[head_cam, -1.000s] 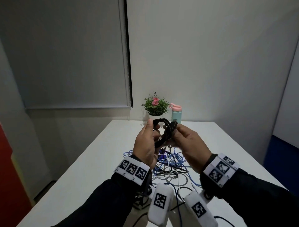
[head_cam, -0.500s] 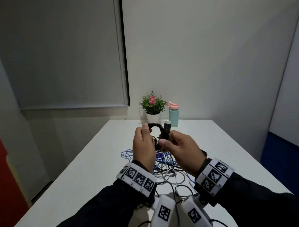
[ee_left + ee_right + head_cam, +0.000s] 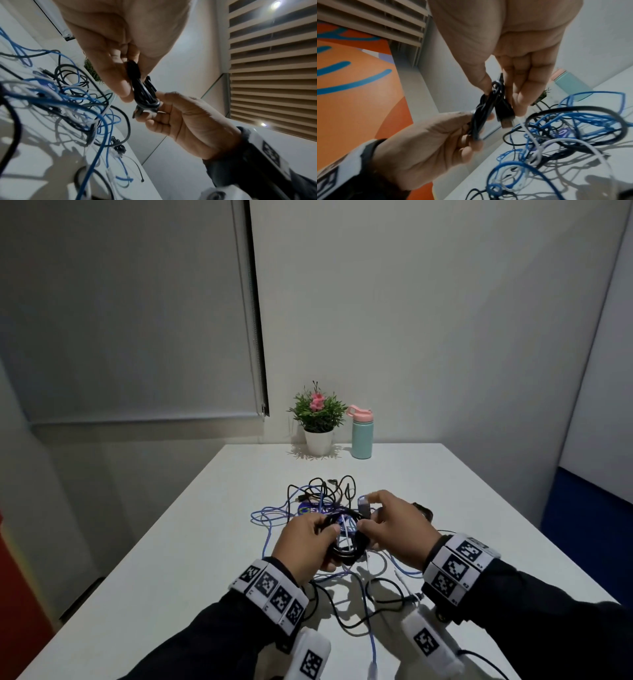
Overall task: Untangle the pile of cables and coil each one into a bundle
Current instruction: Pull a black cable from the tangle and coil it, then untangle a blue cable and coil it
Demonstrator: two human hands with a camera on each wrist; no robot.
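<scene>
A black cable coil (image 3: 344, 546) hangs between both hands just above the tangled pile (image 3: 318, 498) of blue, black and white cables on the white table (image 3: 164, 570). My left hand (image 3: 323, 541) grips the coil's left side, thumb on top. My right hand (image 3: 368, 517) pinches the coil's right side and holds its USB plug (image 3: 363, 505) upright between fingers and thumb. The left wrist view shows the coil (image 3: 143, 88) pinched by both hands. In the right wrist view the plug (image 3: 505, 117) lies beside the coil (image 3: 481, 115), above the pile (image 3: 565, 129).
A potted plant (image 3: 317, 414) and a teal bottle (image 3: 361, 434) with a pink lid stand at the table's far edge by the wall. Loose cable ends trail toward the near edge (image 3: 371, 655). Bare table surface lies left and right of the pile.
Both hands have come down with the black coil from in front of the plant to just over the pile. The plug end now stands up in the right hand's fingers.
</scene>
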